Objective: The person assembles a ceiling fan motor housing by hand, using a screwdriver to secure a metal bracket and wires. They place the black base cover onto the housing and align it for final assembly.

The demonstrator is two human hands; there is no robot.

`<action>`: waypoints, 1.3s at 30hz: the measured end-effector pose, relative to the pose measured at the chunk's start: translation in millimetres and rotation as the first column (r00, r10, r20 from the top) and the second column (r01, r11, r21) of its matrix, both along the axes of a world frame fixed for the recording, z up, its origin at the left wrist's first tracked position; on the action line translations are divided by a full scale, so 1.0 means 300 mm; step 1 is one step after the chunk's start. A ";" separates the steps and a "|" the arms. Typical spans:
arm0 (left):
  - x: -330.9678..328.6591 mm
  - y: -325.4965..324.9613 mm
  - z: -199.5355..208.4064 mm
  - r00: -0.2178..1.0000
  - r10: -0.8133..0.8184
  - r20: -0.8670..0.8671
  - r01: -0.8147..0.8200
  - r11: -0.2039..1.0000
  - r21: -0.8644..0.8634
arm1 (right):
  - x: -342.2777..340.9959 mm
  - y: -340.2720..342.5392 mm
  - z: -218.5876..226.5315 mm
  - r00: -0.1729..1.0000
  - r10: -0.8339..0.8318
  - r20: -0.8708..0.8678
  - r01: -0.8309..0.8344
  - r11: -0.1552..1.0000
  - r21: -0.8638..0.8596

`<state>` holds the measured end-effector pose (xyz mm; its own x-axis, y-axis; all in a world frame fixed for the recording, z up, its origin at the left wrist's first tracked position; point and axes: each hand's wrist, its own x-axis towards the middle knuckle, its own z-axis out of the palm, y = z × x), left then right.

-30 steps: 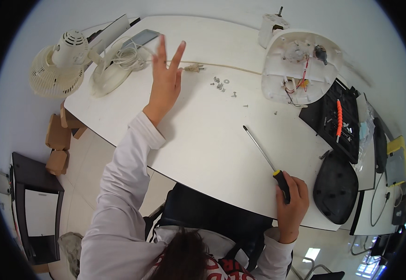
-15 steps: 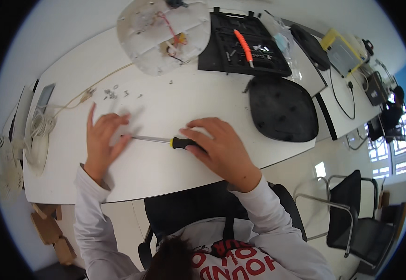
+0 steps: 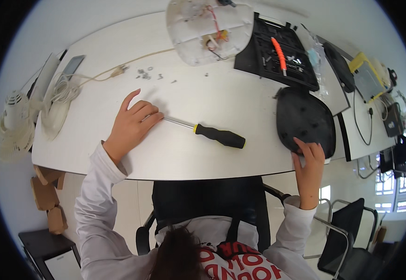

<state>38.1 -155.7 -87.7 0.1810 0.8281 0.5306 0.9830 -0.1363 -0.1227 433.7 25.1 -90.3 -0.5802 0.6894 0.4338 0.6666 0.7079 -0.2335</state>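
1. Since half a second ago the right hand (image 3: 309, 164) has let go of the screwdriver (image 3: 206, 132) and moved out to the black oval cover (image 3: 304, 120) at the table's (image 3: 221, 100) near edge.
2. Its fingers lie spread on the cover's lower rim; whether they pinch it is hard to tell.
3. Now free, the screwdriver lies flat on the table, black handle toward the right.
4. Its metal tip is hidden under the left hand (image 3: 130, 125), which rests loosely curled on the tabletop, apparently gripping nothing.
5. Small screws (image 3: 148, 73) lie scattered beyond that hand, too tiny to count.
6. An opened white housing (image 3: 207, 28) with wires is cut off at the top edge.
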 end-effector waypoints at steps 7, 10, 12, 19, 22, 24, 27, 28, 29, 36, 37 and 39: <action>-0.075 -0.155 -0.029 0.977 0.213 -0.030 -0.212 0.977 0.028 | -0.015 -0.021 0.008 0.994 -0.024 -0.103 0.019 0.999 -0.049; -0.098 -0.209 -0.039 0.957 0.291 0.009 -0.291 0.956 0.040 | -0.008 -0.010 0.002 0.996 -0.002 -0.086 0.002 1.000 0.002; -0.114 -0.242 -0.040 0.938 0.343 0.053 -0.345 0.938 0.033 | 0.008 0.006 -0.009 0.999 0.010 -0.053 -0.007 0.998 0.060; -0.207 -0.350 -0.056 0.849 0.516 0.109 -0.520 0.854 0.009 | 0.013 -0.021 0.002 0.985 0.034 -0.171 -0.007 0.988 0.154; -0.247 -0.402 -0.066 0.800 0.584 0.140 -0.587 0.809 -0.022 | 0.035 -0.035 -0.008 0.981 0.054 -0.186 -0.029 0.990 0.136; -0.253 -0.423 -0.073 0.790 0.594 0.152 -0.598 0.801 -0.023 | 0.050 -0.051 -0.011 0.981 0.055 -0.187 -0.040 0.996 0.083; -0.237 -0.410 -0.076 0.778 0.602 0.176 -0.609 0.793 -0.019 | 0.077 -0.057 -0.054 0.974 0.052 -0.220 -0.040 0.997 0.060; -0.227 -0.406 -0.074 0.773 0.613 0.163 -0.616 0.787 -0.034 | 0.075 -0.062 -0.058 0.972 0.038 -0.232 -0.028 0.999 0.046; -0.214 -0.404 -0.069 0.767 0.623 0.155 -0.626 0.779 -0.030 | 0.072 -0.067 -0.059 0.969 0.023 -0.244 -0.016 0.999 0.033; -0.074 -0.272 0.049 0.812 0.425 0.400 -0.490 0.869 0.073 | -0.092 -0.110 0.018 0.904 0.168 -0.392 -0.168 0.985 0.034; -0.061 -0.222 0.065 0.789 0.311 0.530 -0.418 0.904 0.091 | -0.157 -0.113 0.039 0.847 0.221 -0.483 -0.303 0.948 -0.097; -0.033 -0.101 0.078 0.699 0.067 0.712 -0.277 0.943 0.183 | -0.303 -0.095 0.075 0.776 0.262 -0.574 -0.480 0.835 -0.268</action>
